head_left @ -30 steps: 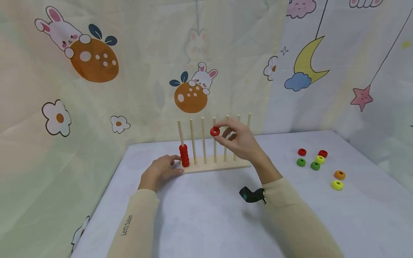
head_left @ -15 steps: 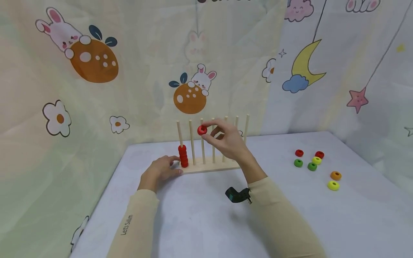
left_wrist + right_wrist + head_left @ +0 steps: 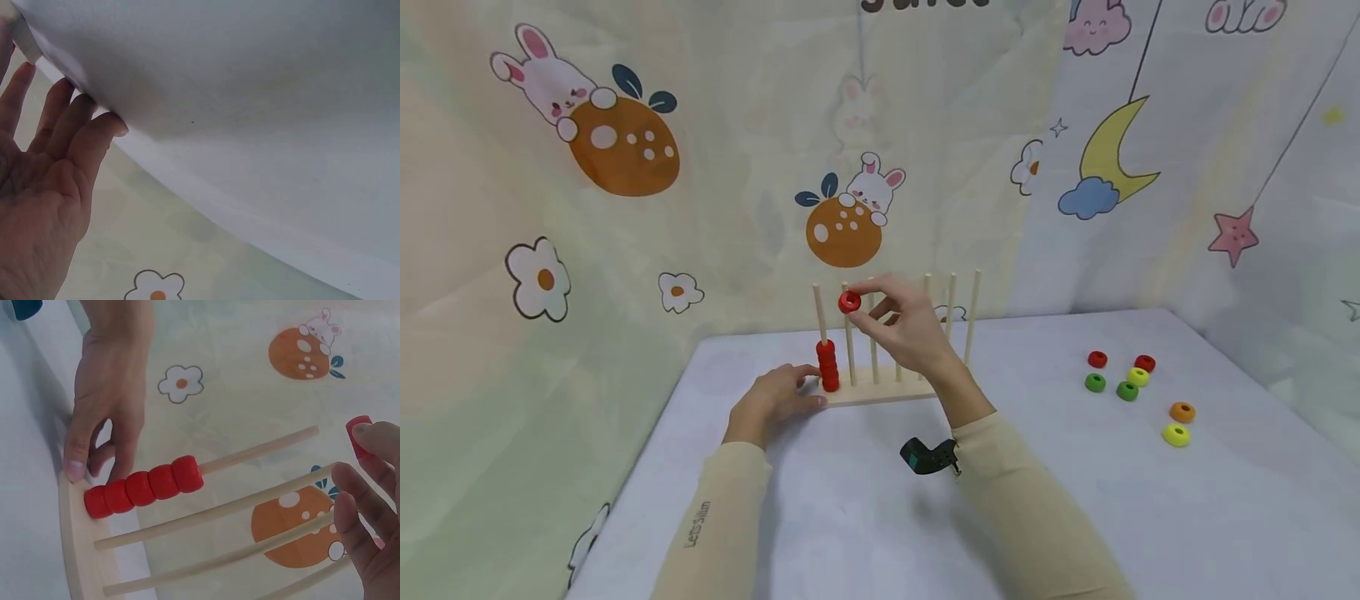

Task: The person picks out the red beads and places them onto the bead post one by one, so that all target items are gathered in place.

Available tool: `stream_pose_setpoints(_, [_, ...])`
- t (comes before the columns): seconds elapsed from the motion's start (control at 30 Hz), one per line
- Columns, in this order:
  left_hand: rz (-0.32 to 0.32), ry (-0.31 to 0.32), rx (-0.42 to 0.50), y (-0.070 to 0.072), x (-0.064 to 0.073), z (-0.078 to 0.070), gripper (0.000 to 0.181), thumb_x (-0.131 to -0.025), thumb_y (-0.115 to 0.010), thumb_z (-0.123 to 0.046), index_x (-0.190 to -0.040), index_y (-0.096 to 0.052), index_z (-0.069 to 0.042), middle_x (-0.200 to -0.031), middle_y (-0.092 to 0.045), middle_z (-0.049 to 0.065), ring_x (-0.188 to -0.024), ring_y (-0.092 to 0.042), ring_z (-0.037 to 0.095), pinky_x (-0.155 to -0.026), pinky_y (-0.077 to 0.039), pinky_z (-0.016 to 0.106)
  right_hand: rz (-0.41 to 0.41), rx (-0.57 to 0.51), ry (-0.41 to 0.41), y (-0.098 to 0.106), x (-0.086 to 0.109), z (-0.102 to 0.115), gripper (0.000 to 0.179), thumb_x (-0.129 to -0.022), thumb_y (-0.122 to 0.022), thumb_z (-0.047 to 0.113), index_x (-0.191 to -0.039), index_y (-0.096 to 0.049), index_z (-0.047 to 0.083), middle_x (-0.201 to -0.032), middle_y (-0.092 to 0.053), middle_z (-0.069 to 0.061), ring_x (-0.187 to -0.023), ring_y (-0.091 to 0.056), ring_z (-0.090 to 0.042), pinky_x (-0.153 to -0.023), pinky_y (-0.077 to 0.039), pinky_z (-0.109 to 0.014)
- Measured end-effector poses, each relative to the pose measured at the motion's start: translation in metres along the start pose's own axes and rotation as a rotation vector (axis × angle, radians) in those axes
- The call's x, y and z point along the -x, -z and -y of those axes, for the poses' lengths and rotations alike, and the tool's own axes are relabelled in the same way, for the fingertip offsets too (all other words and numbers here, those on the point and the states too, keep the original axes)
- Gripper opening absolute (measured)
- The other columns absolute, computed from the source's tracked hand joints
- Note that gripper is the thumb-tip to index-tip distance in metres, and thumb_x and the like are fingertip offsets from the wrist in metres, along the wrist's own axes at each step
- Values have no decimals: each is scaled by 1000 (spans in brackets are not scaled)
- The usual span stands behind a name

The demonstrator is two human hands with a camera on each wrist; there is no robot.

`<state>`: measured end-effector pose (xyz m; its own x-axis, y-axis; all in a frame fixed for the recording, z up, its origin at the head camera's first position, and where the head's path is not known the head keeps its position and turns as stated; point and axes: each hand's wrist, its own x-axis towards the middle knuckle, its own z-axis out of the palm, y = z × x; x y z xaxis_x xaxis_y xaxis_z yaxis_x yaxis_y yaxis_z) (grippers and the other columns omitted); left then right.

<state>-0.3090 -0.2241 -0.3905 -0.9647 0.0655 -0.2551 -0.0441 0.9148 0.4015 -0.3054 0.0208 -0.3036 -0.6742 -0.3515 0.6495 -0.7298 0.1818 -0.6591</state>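
At the fingertips of the right hand (image 3: 906, 325), a red bead (image 3: 847, 307) is held in a pinch between thumb and forefinger, the remaining fingers loosely bent below it. The right wrist view puts this bead just beyond the tip of the first rod (image 3: 820, 312) and apart from it; in the head view it overlaps the top of the second rod (image 3: 850, 350), and contact there cannot be determined. Below and to the left of the right hand, a stack of five red beads (image 3: 827, 367) is threaded on the first rod, down at its foot. The left hand (image 3: 777, 393) grips the near-side end of the wooden base (image 3: 880, 390), thumb at the front edge and fingers behind, just beside the stack. From the left hand the base runs rightward, carrying a row of upright rods, some of them partly hidden behind the right hand. Well to the right of the right hand, seven loose beads lie on the white table (image 3: 850, 517): two red, two green (image 3: 1127, 391), two yellow and one orange (image 3: 1182, 412). At the right wrist, a black device (image 3: 928, 457) protrudes from the beige sleeve (image 3: 1037, 508). Beyond both hands hangs a printed backdrop (image 3: 737, 208).
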Motion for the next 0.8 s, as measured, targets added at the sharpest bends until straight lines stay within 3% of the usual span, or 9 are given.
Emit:
stream_pose_setpoints(0.23, [-2, 48, -12, -3, 2, 10, 70, -88, -80, -42, -151, -51, -30, -145, -57, 15, -136, -50, 39, -103, -44, 71, -1, -27, -30, -18, -6, -1, 34, -95, -75, 11, -128, -69, 10, -121, -67, -5, -79, -70, -19, -67, -62, -35])
stream_pose_setpoints(0.33, [-20, 34, -19, -1, 0, 12, 69, -88, -80, -43, -150, -53, -30, -144, -58, 15, -135, -51, 39, -101, -45, 70, -26, -19, -30, -22, -12, 1, 34, -94, -75, 10, -127, -69, 11, -122, -69, -4, -76, -70, -19, -61, -60, -32])
stream_pose_setpoints(0.47, [-25, 16, -3, 0, 0, 10, 67, -88, -79, -42, -150, -53, -30, -144, -59, 15, -135, -51, 39, -102, -44, 71, -36, -16, -31, -28, -19, 1, 32, -95, -74, 11, -127, -70, 13, -122, -68, -3, -72, -69, -17, -58, -60, -30])
stream_pose_setpoints(0.6, [-11, 54, 14, -2, 1, 9, 68, -88, -80, -42, -150, -53, -32, -145, -58, 13, -137, -50, 39, -102, -44, 72, -14, 2, -37, -34, -25, 3, 32, -96, -73, 12, -128, -69, 12, -123, -67, -4, -68, -68, -17, -59, -60, -30])
stream_pose_setpoints(0.8, [-30, 39, 19, -3, 0, 1, 65, -88, -80, -41, -148, -56, -33, -145, -58, 12, -137, -50, 38, -103, -43, 71, -50, 75, -90, -35, -35, 5, 31, -97, -73, 14, -128, -68, 13, -123, -67, -4, -65, -65, -19, -58, -60, -29])
